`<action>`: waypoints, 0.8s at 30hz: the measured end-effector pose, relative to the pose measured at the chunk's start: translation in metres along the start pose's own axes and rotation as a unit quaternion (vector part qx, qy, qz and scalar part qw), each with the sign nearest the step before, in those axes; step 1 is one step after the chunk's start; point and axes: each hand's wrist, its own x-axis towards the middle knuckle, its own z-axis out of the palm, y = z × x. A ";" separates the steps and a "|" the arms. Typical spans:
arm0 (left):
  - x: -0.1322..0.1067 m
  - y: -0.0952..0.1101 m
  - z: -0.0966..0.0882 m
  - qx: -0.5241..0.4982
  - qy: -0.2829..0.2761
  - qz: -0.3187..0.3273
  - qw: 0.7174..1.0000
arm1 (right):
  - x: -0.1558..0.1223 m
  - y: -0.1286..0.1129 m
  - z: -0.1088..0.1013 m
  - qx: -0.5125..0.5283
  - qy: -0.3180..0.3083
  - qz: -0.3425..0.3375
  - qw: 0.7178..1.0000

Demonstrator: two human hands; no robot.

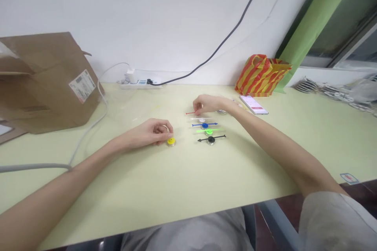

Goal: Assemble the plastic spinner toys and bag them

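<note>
My left hand (156, 131) is closed, with thumb and fingertip at a small yellow disc (171, 140) on a clear round base. Over to the right, my right hand (204, 104) pinches at a red arrow spinner (191, 113), whose middle is hidden by the fingers. In a row toward me from it lie a white arrow spinner (202, 119), a blue arrow spinner (205, 125), a bright green arrow spinner (209, 131) and a black arrow spinner (211, 140). Some small items behind my right wrist are partly covered.
A phone (253, 104) lies beyond my right forearm, near a red and yellow striped bag (260, 76). At left stands an open cardboard box (53, 86). A power strip (141, 84) sits against the wall, and a grey cable (88, 135) passes by my left forearm.
</note>
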 end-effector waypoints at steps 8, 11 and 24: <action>0.001 -0.002 -0.003 0.051 -0.044 0.010 0.998 | -0.009 0.008 -0.008 0.006 -0.069 -0.006 0.998; 0.002 -0.002 -0.003 0.058 -0.043 0.014 0.997 | -0.010 0.005 -0.013 0.000 -0.045 -0.007 0.999; -0.002 0.001 0.013 0.076 0.043 0.054 0.995 | 0.019 -0.037 0.009 -0.143 0.084 -0.079 0.983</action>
